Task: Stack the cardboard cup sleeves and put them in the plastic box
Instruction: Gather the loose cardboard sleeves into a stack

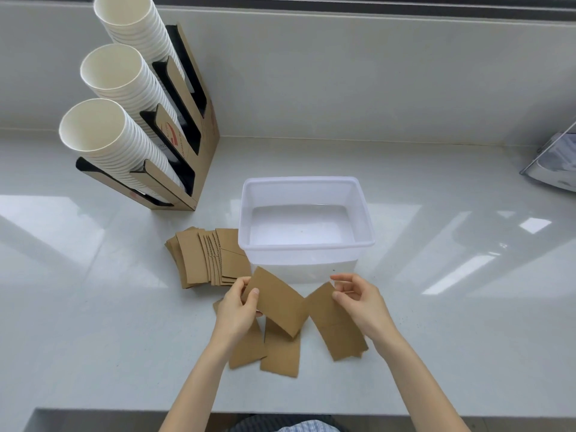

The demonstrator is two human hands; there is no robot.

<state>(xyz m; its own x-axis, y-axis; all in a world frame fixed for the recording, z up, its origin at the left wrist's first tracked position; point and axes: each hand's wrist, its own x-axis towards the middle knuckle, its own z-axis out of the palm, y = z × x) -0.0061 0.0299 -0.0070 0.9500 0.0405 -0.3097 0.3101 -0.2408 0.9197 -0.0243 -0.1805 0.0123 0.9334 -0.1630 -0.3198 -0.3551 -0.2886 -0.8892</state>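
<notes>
Sleeves first: I've got one flat cardboard sleeve (pixel 279 302) pinched in my left hand (pixel 238 310), thumb on top, lifted and tilted over the counter (pixel 436 338). Right hand (pixel 358 302) is at the top corner of a second sleeve (pixel 335 322); fingers curled at its edge, but I cannot tell if it's actually gripped or just touched.

Nearest me at 6 o'clock: two more loose sleeves (pixel 274 353) lying flat, partly under the held one and under my left wrist. Counter front edge sits just below those, so not much margin there.

Risks as I see them:
- Sleeves are thin and the counter is glossy. Fishing the flat ones up by an edge likely slides them toward the front edge and off.
- Left grip is on one corner only; held sleeve could pivot or slip when I merge it with the other.
- Curved outlines: misaligned stack will fan and catch on the box rim.

At 12 o'clock, the plastic box (pixel 307 247) is empty, open top, near wall just beyond my fingers. Lifting straight up then forward clears the rim.

At 10 o'clock, a fanned pile of sleeves (pixel 202 257) touches the box's left wall. A left-hand sweep could scatter it.

Far 10–11 o'clock: cup dispenser (pixel 174 145) with tall cup stacks, well apart. 3 o'clock side is open counter, best room for squaring up.
</notes>
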